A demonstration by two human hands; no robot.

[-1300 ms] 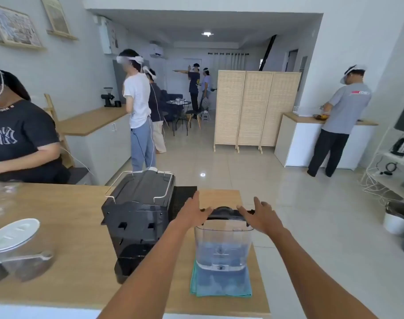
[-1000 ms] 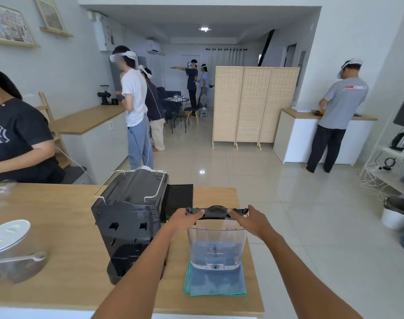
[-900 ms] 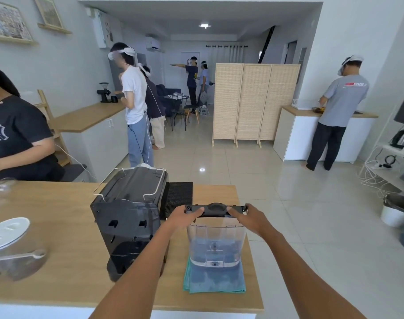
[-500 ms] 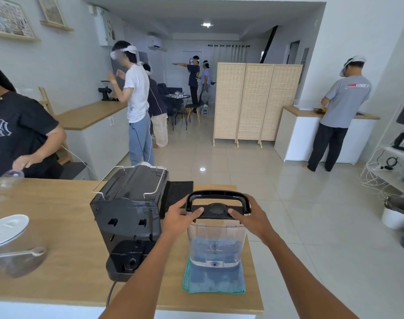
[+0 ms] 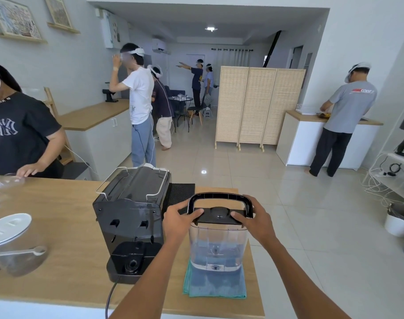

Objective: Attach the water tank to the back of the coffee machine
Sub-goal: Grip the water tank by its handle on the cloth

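Rigid clear water tank, partly filled, likely heavy and sloshing: fingers of both hands closed on lid edges; raised handle preferable.

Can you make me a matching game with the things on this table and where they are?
Things:
1. water tank
2. cloth
3. coffee machine
4. jar

Places:
A. far left edge of the picture, white lid on top
B. held at the top by both hands
C. flat under the tank
D. left of the tank, cord hanging off the table's front edge

Pairs: 1-B, 2-C, 3-D, 4-A. The left hand and right hand grip the tank's lid.
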